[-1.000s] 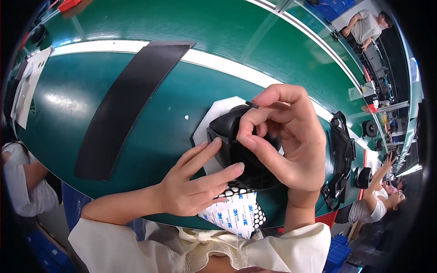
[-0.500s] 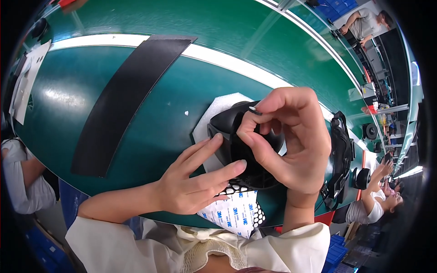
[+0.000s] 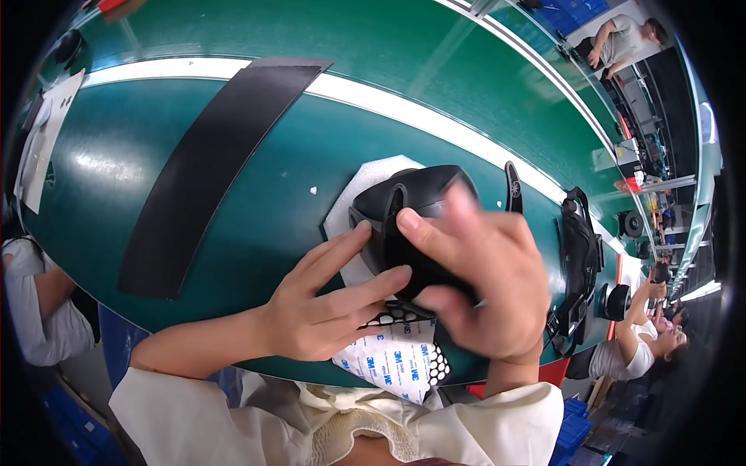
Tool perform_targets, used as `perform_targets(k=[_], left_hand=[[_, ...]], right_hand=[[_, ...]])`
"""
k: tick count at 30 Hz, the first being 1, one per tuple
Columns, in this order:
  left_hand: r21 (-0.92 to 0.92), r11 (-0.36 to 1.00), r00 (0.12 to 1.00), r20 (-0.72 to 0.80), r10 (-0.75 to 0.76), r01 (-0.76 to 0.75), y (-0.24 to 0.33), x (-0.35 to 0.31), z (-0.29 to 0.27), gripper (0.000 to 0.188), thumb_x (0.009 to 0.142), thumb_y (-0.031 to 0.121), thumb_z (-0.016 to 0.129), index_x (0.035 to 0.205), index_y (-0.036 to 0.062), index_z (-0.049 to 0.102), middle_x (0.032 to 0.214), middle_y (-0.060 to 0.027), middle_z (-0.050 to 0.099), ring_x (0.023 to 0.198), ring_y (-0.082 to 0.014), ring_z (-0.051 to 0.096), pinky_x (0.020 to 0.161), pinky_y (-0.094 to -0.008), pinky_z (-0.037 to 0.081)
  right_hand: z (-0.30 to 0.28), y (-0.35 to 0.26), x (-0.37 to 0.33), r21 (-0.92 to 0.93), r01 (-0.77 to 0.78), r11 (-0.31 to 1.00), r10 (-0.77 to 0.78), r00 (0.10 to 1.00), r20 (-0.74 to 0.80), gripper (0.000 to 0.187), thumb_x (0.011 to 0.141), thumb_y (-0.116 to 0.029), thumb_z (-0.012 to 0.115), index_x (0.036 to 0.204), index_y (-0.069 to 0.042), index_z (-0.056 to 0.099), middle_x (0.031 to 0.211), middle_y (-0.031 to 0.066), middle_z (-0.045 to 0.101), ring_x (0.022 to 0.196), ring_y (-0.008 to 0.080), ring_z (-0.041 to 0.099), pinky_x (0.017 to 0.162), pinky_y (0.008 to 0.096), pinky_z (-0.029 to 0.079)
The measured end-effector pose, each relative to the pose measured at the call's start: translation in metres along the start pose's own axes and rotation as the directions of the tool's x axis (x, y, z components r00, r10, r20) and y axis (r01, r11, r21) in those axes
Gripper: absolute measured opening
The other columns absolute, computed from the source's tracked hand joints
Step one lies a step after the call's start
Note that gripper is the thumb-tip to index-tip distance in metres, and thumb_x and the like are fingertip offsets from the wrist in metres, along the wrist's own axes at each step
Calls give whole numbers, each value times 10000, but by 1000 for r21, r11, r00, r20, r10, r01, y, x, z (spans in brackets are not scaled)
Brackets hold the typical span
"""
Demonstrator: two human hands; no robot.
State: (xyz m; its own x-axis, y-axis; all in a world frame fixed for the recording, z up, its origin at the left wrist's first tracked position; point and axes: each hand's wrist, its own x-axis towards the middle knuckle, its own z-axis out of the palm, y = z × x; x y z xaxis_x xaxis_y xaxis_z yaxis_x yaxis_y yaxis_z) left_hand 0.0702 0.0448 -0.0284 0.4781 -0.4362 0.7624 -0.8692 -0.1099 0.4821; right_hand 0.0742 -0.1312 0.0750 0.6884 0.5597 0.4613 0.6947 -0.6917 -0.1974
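Note:
A rounded black plastic shell (image 3: 435, 186) sits on a white foam sheet (image 3: 347, 198) in front of me. An upright loop-shaped black piece (image 3: 395, 203) stands at its left side. My left hand (image 3: 318, 299) is open, its fingers spread, with the index and middle fingertips resting on the shell's left and near sides. Over the shell, my right hand (image 3: 489, 279) is smeared by motion. Its thumb and index finger are apart, and one fingertip lies against the loop-shaped piece. I can make out nothing between those fingers. Much of the shell's right side is hidden.
A long black strip (image 3: 210, 171) lies to the left on the green table (image 3: 93, 210). White backing paper (image 3: 392, 361) with blue print is by the near edge. Right of the shell are a slim black part (image 3: 514, 186) and black straps (image 3: 579, 264). Other people sit nearby.
The fingers of my right hand have opened from a pinch on a small dark bit and moved down and left across the shell. A slim black part behind the hand has come into view.

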Motion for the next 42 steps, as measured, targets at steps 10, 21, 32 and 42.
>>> perform_targets(k=[10,21,32,42], left_hand=[[38,999,995,95,-25,21,1,-3,-3,281,560,126,689,801,9,605,1178,-59,484,1103,-467,384,844,-490,386],[68,998,988,154,-21,11,-1,-6,-3,197,629,135,689,790,36,634,1227,-40,380,1087,-518,361,892,-514,362],[77,997,989,146,-35,24,-1,-6,-4,153,643,133,671,754,33,638,1211,-25,376,1076,-529,360,908,-522,345],[105,994,979,198,-53,33,0,-6,-5,211,661,152,655,855,70,668,1230,-4,345,1079,-491,381,923,-490,345]], right_hand=[[-39,64,-34,567,-346,748,431,902,-18,47,753,31,533,799,44,532,939,144,569,866,211,548,778,286,413],[-20,72,-34,741,-333,583,504,864,-8,103,800,-33,551,850,56,563,785,79,592,745,115,561,710,245,459],[-22,66,-30,740,-415,529,590,807,32,96,793,32,543,873,83,560,833,81,580,771,98,537,700,209,447],[-23,64,-31,447,-341,827,447,881,-155,74,729,2,584,799,26,577,714,112,587,605,211,579,555,267,466]])
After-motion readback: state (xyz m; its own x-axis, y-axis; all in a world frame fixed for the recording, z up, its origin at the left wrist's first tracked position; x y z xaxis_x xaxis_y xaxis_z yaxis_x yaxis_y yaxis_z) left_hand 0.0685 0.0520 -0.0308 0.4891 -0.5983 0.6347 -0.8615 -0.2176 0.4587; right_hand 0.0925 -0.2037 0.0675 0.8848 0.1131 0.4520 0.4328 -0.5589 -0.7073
